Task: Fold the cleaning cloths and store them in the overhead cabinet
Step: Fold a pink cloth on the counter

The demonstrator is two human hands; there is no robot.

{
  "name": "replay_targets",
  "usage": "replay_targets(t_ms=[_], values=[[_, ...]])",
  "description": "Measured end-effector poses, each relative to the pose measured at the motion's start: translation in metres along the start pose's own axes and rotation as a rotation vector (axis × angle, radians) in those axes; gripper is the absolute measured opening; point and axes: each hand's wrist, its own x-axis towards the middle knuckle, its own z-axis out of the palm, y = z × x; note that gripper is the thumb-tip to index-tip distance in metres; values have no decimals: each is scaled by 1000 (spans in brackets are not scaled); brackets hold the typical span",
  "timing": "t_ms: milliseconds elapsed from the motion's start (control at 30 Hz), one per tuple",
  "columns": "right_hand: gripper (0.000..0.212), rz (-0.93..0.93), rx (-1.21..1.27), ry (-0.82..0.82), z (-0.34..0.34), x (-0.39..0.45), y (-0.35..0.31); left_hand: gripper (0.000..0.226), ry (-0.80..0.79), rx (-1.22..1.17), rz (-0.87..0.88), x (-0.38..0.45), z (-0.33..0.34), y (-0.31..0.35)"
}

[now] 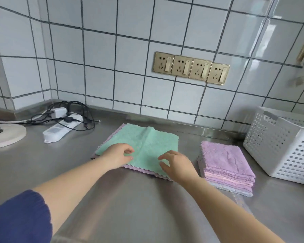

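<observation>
The green cloth (144, 142) lies flat on the steel bench (130, 199), near the tiled wall, on top of a purple cloth (140, 170) whose zigzag edge shows along its near and left sides. It is roughly square, so it has no clear long axis; its edges run slightly askew to the wall, the near edge slanting down to the right.

The left hand (117, 156) rests on the near left part of the green cloth, fingers (129, 151) curled, with the tips touching the fabric. The right hand (178, 163) sits at the near right corner, fingers (163, 157) bent and loosely spread; whether they pinch the cloth I cannot tell.

Just to the right stands a stack of folded cloths (226, 167), purple on top. Beyond it is a white perforated basket (274, 142). To the left lie a power strip (61, 128) with tangled black cables (77, 109) and a round white disc (5, 135). Four gold wall sockets (191, 67) sit above.
</observation>
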Motion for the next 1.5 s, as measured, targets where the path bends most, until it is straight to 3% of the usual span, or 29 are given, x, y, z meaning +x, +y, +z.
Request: replay_targets(t_ms=[167, 367, 500, 567, 767, 867, 1067, 1300, 1500], values=[[34, -8, -5, -125, 17, 6, -24, 37, -22, 118, 56, -8, -6, -23], [35, -181, -196, -103, 18, 4, -18, 40, -46, 251, 152, -6, -8, -30], [21, -328, -339, -64, 15, 6, -16, 35, 7, 367, 248, -8, -11, -31], [35, -328, -329, -71, 16, 10, -10, 36, 45, 359, 275, -8, -11, -35], [24, -134, -98, -69, 21, 9, -3, 36, 189, 337, 212, -3, -17, -61], [22, -66, -98, -79, 21, 11, 1, 35, 213, 289, 163, -1, -20, -67], [23, 126, 12, 185, -6, 21, -6, 25, 402, 100, 200, 3, -53, -47], [8, 148, 351, 248, -44, -7, -9, 9, 420, -97, 229, -31, -83, -30], [14, 130, 354, 110, -57, -47, -16, 30, 301, -155, 203, -82, -83, -34]])
